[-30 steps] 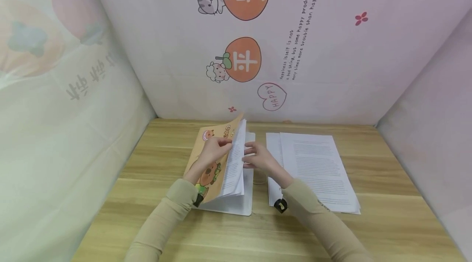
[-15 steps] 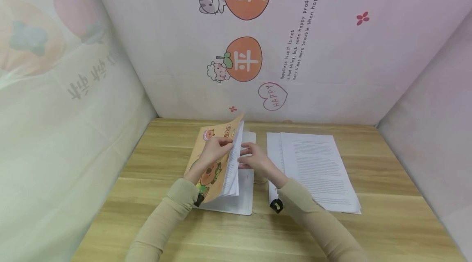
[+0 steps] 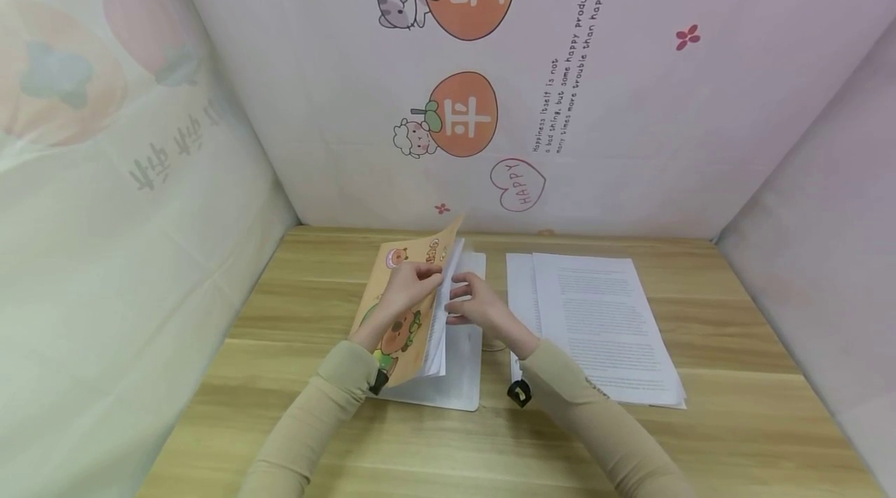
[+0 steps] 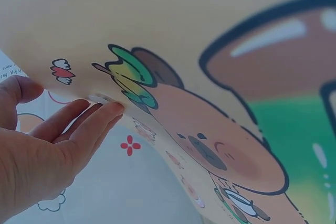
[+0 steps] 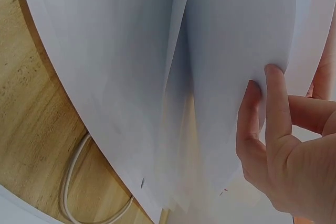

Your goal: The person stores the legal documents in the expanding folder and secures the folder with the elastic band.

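Observation:
An orange folder [image 3: 413, 331] with cartoon capybaras on its cover lies partly open on the table. With thumb and fingers my left hand [image 3: 406, 288] pinches the raised cover near its free edge; the left wrist view shows that hand [image 4: 52, 145] beneath the printed cover [image 4: 173, 56]. Inside, several white printed sheets [image 3: 436, 354] stand tilted against the cover. My right hand [image 3: 484, 307] holds their free edge. Its fingertips lie on the face of the sheets [image 5: 236, 35] in the right wrist view, and the thumb is partly hidden. The folder's pale inner back [image 3: 463, 369] lies flat.
To the right lies a stack of printed paper [image 3: 609, 319], beside my right forearm. A thin pale loop of cord or band [image 5: 71, 177] lies on the wooden table [image 3: 434, 451] between folder and stack. Printed cloth walls [image 3: 602, 194] enclose the back and sides.
My right hand has moved left, bringing the sheets closer to the raised cover and baring more of the folder's inner back. The left hand has stayed in place on the cover.

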